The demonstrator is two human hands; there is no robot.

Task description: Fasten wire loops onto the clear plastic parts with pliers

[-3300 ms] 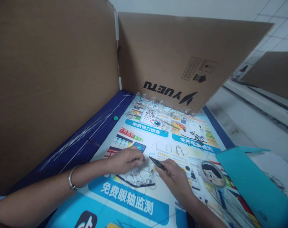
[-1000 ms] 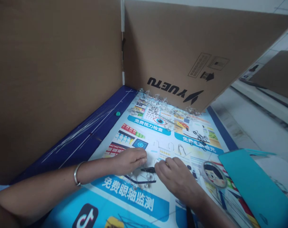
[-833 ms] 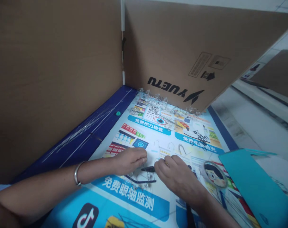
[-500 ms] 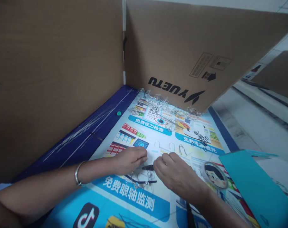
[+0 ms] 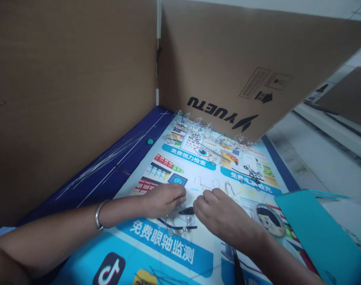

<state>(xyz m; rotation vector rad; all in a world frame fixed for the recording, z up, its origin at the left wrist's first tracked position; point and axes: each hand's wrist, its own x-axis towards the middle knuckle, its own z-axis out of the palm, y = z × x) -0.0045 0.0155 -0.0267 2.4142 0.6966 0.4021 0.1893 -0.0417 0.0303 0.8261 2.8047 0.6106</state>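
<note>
My left hand [image 5: 164, 199], with a silver bangle [image 5: 98, 215] on the wrist, rests on a printed poster [image 5: 156, 249] with its fingers pinched on a small clear beaded wire piece [image 5: 176, 221]. My right hand [image 5: 220, 215] is curled close beside it, fingertips nearly touching the left ones. A black pointed tool tip [image 5: 186, 211] pokes out under the right hand. What the right fingers pinch is too small to name.
Cardboard walls stand at the left [image 5: 67, 91] and back [image 5: 245, 67]. A heap of clear beads [image 5: 198, 126] lies along the back wall, small black rings [image 5: 251, 172] to its right, thin wires [image 5: 103, 162] at left. A teal folder [image 5: 319, 233] lies at right.
My right hand has turned from holding the black tool out to curling over it, and it has moved closer to my left hand. The left hand has stayed in place.
</note>
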